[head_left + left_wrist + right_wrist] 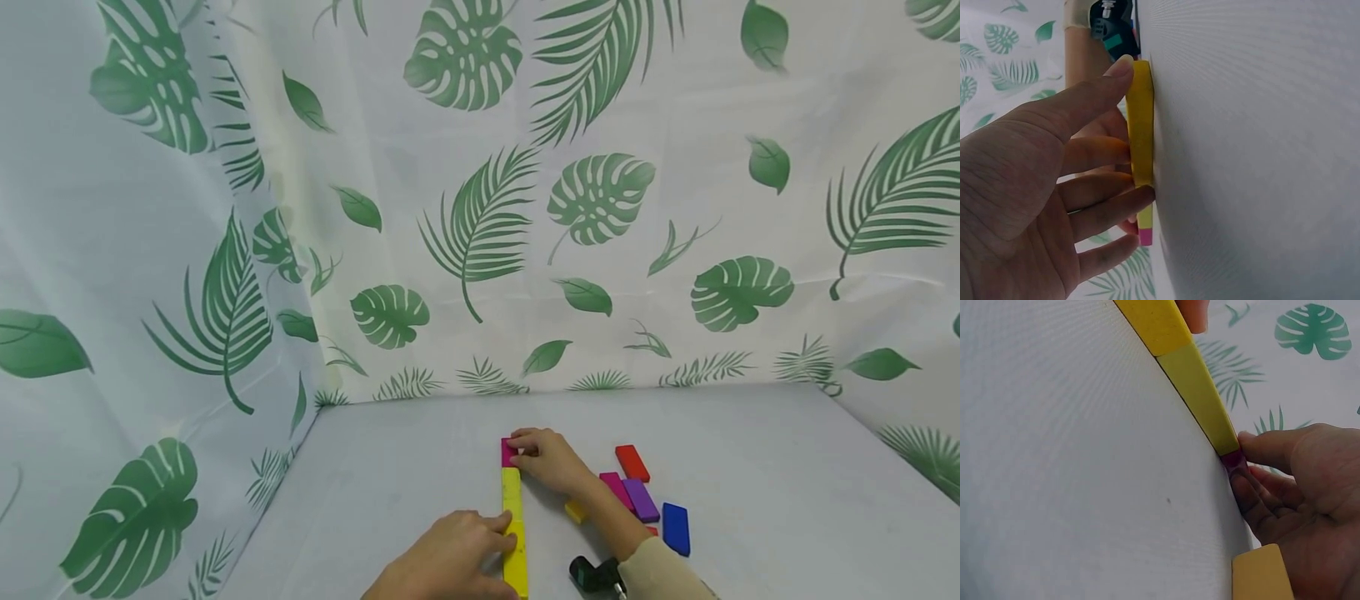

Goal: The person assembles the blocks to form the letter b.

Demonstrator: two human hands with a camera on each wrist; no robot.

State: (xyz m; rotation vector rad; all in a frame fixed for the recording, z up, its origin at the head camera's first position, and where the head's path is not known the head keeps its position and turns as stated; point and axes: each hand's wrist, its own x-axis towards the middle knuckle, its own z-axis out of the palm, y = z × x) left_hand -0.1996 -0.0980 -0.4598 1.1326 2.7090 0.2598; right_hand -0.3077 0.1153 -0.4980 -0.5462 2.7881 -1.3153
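Left hand (459, 557), fingers straight, braces the yellow block (519, 570); beyond it, past the pale block (512, 490), right hand (553, 463) pinches the pink block (507, 452): gentle, level pressure should keep all three aligned.

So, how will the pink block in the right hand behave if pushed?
The pink block is probably stiff, given its straight edges. Its flat sides suggest sliding rather than rolling. Pushing it may nudge the adjoining yellow block.
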